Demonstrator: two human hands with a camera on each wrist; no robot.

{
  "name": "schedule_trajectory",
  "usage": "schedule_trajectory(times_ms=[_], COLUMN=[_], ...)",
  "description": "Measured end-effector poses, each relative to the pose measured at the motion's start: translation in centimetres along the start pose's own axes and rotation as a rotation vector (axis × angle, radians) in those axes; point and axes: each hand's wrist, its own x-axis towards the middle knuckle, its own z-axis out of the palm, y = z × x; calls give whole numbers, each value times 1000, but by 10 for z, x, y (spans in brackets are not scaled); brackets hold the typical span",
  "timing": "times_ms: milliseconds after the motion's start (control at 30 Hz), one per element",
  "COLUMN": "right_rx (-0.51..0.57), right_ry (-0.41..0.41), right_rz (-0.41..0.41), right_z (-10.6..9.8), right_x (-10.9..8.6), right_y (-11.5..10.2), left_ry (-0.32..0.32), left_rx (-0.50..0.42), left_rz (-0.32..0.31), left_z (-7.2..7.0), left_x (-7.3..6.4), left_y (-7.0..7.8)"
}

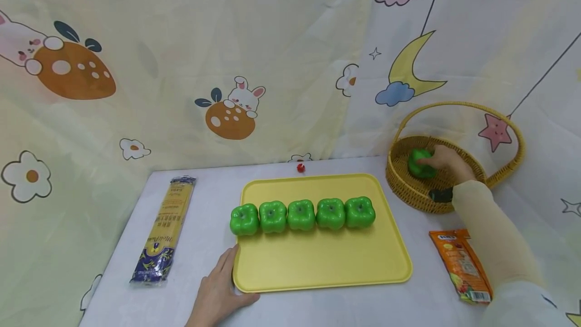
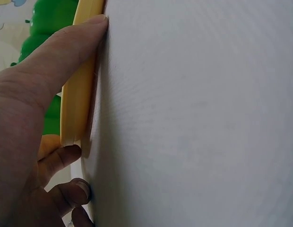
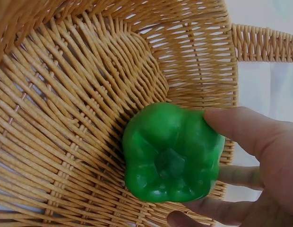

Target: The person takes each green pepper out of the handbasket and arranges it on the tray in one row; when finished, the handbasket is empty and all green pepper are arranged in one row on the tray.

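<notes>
Inside the wicker basket [image 1: 410, 193], my right hand [image 1: 447, 161] grips a green bell pepper [image 3: 172, 153], with the thumb on one side and fingers on the other. The right wrist view shows the pepper's dimpled end close against the woven wall. My left hand [image 1: 217, 286] rests at the front left corner of the yellow tray [image 1: 317, 266]. Its straight thumb [image 2: 66, 52] lies along the tray's front edge, and the fingers reach up the left side. On the tray stand several green bell peppers [image 1: 301, 215] in a row, the leftmost overlapping the tray's left rim.
A long noodle packet [image 1: 165, 228] lies left of the tray. An orange packet [image 1: 462, 266] lies at the right, beside my sleeve. Behind the tray is a small red object [image 1: 301, 168]. The basket's tall handle [image 1: 458, 104] arches over it; a printed cloth hangs behind the table.
</notes>
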Motion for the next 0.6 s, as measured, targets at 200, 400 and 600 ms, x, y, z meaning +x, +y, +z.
schedule_trajectory(times_ms=[200, 400, 600], right_rx=[-6, -25, -30], right_ry=[-4, -2, 32], right_rz=[-2, -23, -51], right_z=[-1, -3, -4], right_x=[-1, -6, -9], right_y=[1, 1, 1], left_ry=[-7, 0, -10], left_rx=[5, 11, 5], left_rz=[-4, 11, -2], left_z=[0, -2, 0], left_x=[1, 0, 1], left_y=[0, -1, -1])
